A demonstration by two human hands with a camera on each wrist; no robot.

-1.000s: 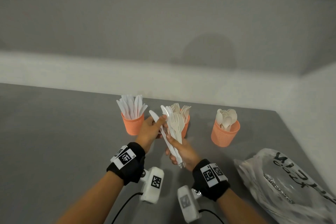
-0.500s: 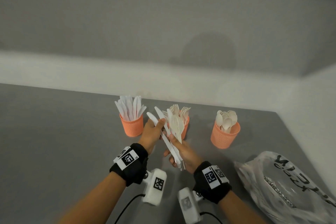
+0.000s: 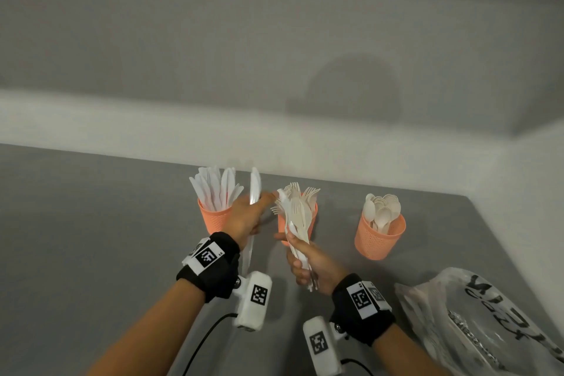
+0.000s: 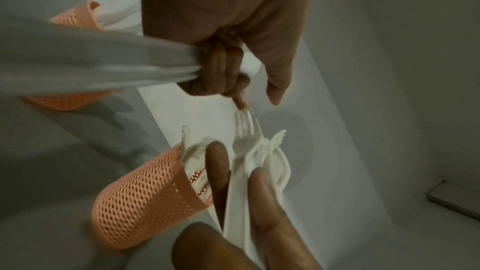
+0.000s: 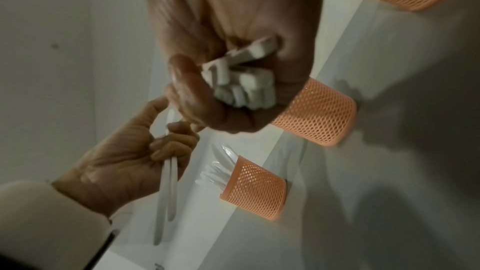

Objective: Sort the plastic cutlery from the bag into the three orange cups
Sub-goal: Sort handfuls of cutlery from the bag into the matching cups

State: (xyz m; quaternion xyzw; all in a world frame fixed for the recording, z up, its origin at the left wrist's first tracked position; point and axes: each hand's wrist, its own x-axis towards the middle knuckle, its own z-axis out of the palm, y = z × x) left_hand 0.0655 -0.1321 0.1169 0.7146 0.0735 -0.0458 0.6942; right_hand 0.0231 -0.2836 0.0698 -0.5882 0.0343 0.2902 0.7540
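Note:
Three orange mesh cups stand in a row on the grey table. The left cup [image 3: 213, 221] holds knives, the middle cup [image 3: 313, 217] forks and the right cup [image 3: 380, 236] spoons. My left hand [image 3: 245, 218] grips two white knives [image 3: 254, 189] upright, just right of the left cup [image 5: 255, 188]. In the right wrist view those knives [image 5: 168, 180] pass through its curled fingers. My right hand [image 3: 306, 265] grips a bundle of white cutlery [image 3: 297, 218], mostly forks, in front of the middle cup [image 4: 145, 198]. The bundle's handle ends [image 5: 241, 83] stick out of the fist.
A crumpled clear plastic bag [image 3: 476, 323] with black print lies at the right front of the table [image 3: 91, 223]. A pale wall ledge [image 3: 122, 131] runs behind the cups, and a wall closes the right side.
My left hand has drawn the two knives out of the bundle and swung them up and left, close to the knife cup. The right hand has kept the rest in place.

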